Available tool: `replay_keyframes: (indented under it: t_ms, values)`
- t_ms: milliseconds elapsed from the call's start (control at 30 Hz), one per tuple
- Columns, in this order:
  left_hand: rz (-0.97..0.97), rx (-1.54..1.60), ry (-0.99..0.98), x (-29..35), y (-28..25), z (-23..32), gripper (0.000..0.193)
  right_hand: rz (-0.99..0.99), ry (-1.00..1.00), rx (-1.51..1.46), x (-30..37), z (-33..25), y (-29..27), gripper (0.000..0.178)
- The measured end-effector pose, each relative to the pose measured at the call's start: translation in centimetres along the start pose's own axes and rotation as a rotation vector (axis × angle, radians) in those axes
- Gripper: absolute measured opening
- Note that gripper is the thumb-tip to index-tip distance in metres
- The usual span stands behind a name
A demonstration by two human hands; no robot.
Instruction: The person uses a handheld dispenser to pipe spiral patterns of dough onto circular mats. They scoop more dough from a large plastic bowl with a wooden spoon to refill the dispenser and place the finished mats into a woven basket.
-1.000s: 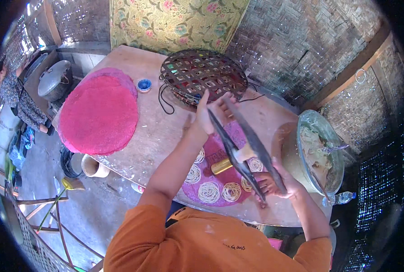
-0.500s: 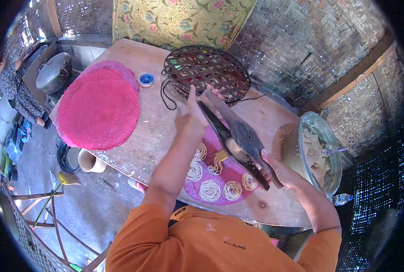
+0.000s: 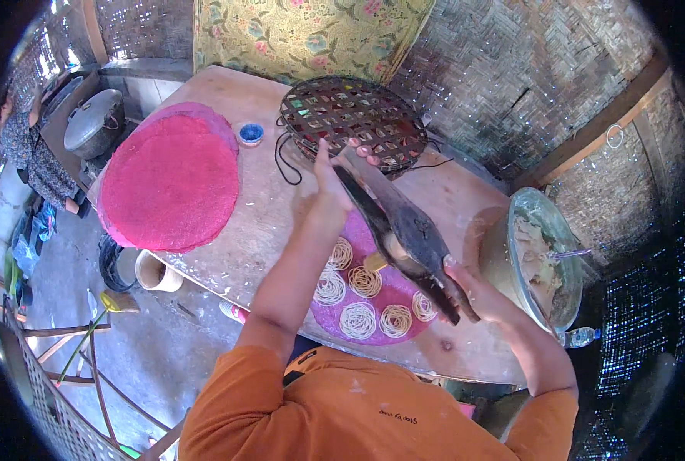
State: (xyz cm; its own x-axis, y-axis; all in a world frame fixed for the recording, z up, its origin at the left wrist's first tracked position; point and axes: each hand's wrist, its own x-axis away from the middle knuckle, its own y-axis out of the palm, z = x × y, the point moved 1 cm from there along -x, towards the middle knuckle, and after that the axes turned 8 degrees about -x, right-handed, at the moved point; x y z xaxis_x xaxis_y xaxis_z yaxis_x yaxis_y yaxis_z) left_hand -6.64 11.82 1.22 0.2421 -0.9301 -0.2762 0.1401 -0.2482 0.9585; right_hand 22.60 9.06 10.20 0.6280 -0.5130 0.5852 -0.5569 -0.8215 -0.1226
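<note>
A long dark wooden hand press point(image 3: 415, 230) with two lever arms is held slantwise over the table. My left hand point(image 3: 335, 173) is closed around its far end, with fingertips showing past the edge. Around the near end my right hand point(image 3: 477, 290) is closed, thumb on top. A yellowish tube point(image 3: 375, 262) sticks out below the press's middle. Just under it lies a coil of thin dough strands point(image 3: 365, 283). Several paler coils, among them a large round nest point(image 3: 358, 320), rest on a round pink mat point(image 3: 331, 319), partly hidden by my left forearm and the press.
Stacked round pink mats point(image 3: 169, 180) lie on the table's left side beside a small blue bowl point(image 3: 250, 134). A woven basket point(image 3: 354, 123) stands at the back. A large tub of dough point(image 3: 538, 265) is at the right. Another person's sleeve point(image 3: 39, 165) shows far left.
The strand coil under the tube has grown from a partial loop heap into a fuller round nest. My hands keep their grip on the press, which has barely moved.
</note>
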Motion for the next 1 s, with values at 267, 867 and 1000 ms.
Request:
replay_keyframes:
  t_ms: [267, 867, 1000]
  values:
    - [0.289, -0.025, 0.060, 3.6, 1.0, -2.0, 0.044, -0.033, 0.083, -0.073, 0.9, 0.9, 0.3, 0.061]
    - [0.138, -0.112, -0.067, -0.2, -1.9, -6.1, 0.041, -0.042, 0.193, -0.150, 1.4, 3.1, -3.4, 0.073]
    - [0.220, -0.119, -0.053, -0.6, -4.7, -9.3, 0.040, 0.040, 0.263, -0.094, 2.0, 3.3, -4.4, 0.069]
